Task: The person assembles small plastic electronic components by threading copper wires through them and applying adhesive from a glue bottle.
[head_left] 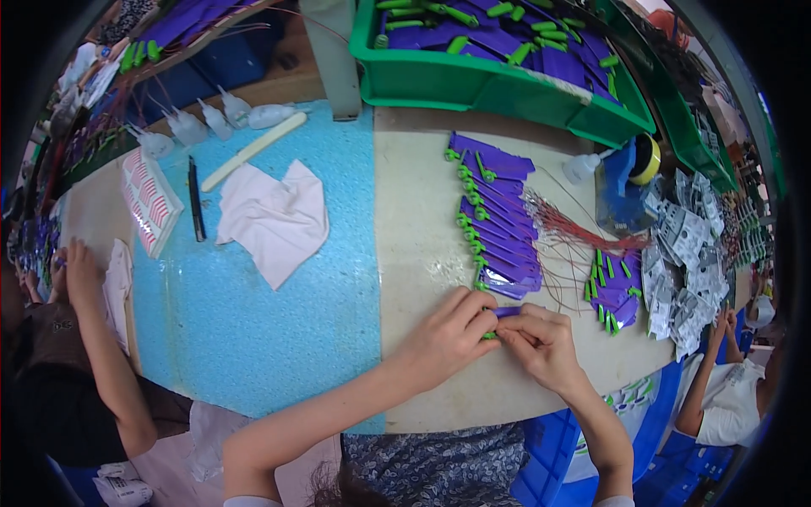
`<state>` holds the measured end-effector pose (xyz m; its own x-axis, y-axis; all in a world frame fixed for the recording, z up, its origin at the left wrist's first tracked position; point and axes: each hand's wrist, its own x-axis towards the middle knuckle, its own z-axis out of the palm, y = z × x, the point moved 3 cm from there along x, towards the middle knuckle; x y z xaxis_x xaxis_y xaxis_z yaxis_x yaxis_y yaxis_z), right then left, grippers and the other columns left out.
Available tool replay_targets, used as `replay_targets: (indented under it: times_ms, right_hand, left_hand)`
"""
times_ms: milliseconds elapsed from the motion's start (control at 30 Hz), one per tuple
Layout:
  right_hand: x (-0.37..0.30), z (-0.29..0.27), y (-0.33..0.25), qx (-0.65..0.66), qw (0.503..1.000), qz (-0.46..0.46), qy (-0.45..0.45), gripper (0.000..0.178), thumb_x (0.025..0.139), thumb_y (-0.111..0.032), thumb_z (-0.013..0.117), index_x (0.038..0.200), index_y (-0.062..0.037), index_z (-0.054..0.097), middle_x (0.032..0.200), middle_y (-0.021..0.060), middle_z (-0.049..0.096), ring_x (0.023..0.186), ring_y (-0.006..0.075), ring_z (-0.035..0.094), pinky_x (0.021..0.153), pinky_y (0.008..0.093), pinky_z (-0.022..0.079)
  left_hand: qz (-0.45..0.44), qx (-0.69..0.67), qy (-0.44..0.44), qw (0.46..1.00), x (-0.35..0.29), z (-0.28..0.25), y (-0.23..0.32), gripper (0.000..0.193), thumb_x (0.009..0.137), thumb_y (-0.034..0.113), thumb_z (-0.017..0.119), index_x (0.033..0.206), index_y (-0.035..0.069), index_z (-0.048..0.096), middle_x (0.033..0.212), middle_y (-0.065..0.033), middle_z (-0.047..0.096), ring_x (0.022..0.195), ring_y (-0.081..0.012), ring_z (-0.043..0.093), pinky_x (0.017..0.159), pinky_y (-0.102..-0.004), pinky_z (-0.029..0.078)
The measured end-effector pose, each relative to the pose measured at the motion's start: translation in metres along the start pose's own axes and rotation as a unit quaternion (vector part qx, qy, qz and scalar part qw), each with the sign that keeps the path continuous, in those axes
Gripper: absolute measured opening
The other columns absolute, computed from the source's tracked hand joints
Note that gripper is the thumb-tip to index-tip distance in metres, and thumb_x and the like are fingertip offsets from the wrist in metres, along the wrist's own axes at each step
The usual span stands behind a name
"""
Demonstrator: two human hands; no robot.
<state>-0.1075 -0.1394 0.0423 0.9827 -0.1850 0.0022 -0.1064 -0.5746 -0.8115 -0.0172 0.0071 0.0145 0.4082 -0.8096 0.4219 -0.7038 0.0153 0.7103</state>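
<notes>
Purple pieces (511, 232) and lime-green parts (480, 213) stand out against a beige table (414, 211), light-blue mat (253, 338), green bin (439, 89), red wires (579, 236), red-striped white packet (150, 203), pale-pink cloth (274, 215) and dark leaf-print clothing (439, 465).

Purple piece (508, 312) partly hidden; green bin (460, 91) cut off at top edge

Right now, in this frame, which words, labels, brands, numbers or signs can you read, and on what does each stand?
No text can be quoted with confidence.
Blue tape dispenser: small pale marking near its base, too small.
Red-and-white packet: striped print; any lettering is too blurred.
White plastic bag, lower left: dark print, too blurred.
Purple piece in the hands: no text visible.
</notes>
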Motion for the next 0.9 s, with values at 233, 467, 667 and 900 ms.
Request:
replay_targets:
  times_ms: [233,467,667,900]
  right_hand:
    - [-0.002,0.002,0.003,0.036,0.999,0.03,0.008,0.012,0.081,0.006,0.072,0.091,0.0011,0.074,0.066,0.0039,0.052,0.052,0.0089,0.044,0.047,0.0274,0.033]
    - [0.007,0.003,-0.014,-0.054,0.995,-0.077,-0.036,0.008,0.083,0.003,0.07,0.089,0.0014,0.073,0.068,0.0035,0.053,0.053,0.011,0.047,0.048,0.028,0.035]
    - [0.007,-0.012,0.01,0.105,0.975,0.197,-0.014,0.004,0.084,0.0,0.07,0.084,0.0033,0.07,0.066,0.0002,0.056,0.058,0.0056,0.044,0.05,0.0263,0.034]
    - [0.011,-0.002,0.0,-0.034,0.983,0.143,0.112,0.011,0.081,-0.001,0.073,0.076,0.0044,0.064,0.053,0.0001,0.046,0.05,0.0056,0.037,0.046,0.0279,0.03]
  left_hand:
    - [-0.023,0.006,0.001,1.0,-0.001,0.002,0.003,0.029,0.077,0.01,0.078,0.092,0.0,0.056,0.105,-0.0129,0.056,0.099,-0.0298,0.056,0.086,-0.0377,0.049]
    - [-0.04,-0.069,-0.005,0.997,0.002,-0.001,-0.001,0.037,0.075,0.009,0.078,0.098,0.0,0.051,0.099,-0.0126,0.051,0.096,-0.0306,0.053,0.085,-0.04,0.048]
    - [-0.106,-0.099,0.009,0.989,0.002,-0.004,0.001,0.037,0.07,0.005,0.082,0.087,0.0,0.05,0.091,-0.012,0.049,0.082,-0.0303,0.053,0.074,-0.0405,0.047]
    - [-0.015,0.041,0.022,0.999,0.004,-0.004,-0.001,0.033,0.068,0.014,0.084,0.084,0.004,0.058,0.092,-0.0075,0.052,0.08,-0.0245,0.056,0.069,-0.0362,0.049]
